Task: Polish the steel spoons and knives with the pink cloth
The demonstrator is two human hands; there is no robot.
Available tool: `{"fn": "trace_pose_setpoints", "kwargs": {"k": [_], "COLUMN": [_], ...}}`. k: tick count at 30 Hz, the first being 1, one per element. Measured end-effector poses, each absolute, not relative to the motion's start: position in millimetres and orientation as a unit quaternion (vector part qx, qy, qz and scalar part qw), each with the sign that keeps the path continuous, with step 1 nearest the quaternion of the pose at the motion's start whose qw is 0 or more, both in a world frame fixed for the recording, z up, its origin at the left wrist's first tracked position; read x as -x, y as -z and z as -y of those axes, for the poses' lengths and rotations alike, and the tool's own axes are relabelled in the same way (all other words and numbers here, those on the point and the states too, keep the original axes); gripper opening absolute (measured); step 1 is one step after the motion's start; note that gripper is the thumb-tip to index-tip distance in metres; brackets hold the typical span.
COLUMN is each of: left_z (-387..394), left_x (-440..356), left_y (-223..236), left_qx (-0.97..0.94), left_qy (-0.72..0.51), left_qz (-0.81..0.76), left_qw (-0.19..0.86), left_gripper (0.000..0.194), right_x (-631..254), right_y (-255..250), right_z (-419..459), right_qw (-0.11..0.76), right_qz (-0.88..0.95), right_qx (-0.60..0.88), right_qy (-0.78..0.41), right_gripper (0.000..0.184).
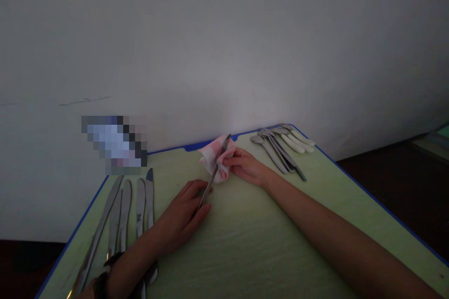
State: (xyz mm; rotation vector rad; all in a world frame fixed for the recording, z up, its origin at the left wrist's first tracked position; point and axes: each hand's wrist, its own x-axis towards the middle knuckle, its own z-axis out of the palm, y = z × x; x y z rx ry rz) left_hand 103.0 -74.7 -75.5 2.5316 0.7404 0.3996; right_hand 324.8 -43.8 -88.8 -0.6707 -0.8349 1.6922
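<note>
My left hand (pixel 187 210) is closed around the lower end of a metal table knife (pixel 213 176), which slants up and away over the table. My right hand (pixel 246 166) pinches a crumpled pink and white cloth (pixel 209 158) against the upper part of the blade. The knife's tip shows above the cloth, while its handle end is hidden in my left hand. Under and beside my left forearm lie several table knives (pixel 126 201), partly covered by the arm.
Several spoons (pixel 270 152), some with white handles, lie in a group at the far right of the light green table (pixel 252 252) with a blue rim. A blurred-out device (pixel 114 142) stands at the back left against the white wall (pixel 224 46).
</note>
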Motion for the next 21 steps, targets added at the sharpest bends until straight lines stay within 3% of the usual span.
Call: {"fn": "trace_pose_setpoints", "kwargs": {"k": [10,21], "left_z": [78.4,78.5], "left_x": [-103.8,-104.3], "left_y": [71.8,71.2], "left_qx": [-0.927,-0.929], "left_qy": [-0.135,-0.128], "left_qz": [-0.261,-0.255], "left_qw": [0.232,0.235], "left_gripper": [0.013,0.013], "right_x": [-321.5,-322.7], "right_y": [89.8,89.0], "right_z": [41.2,42.0], "right_qw": [0.571,0.557], "right_qz": [0.316,0.327], "right_qx": [0.278,0.28], "right_qy": [-0.705,-0.711], "right_gripper": [0.019,0.018]}}
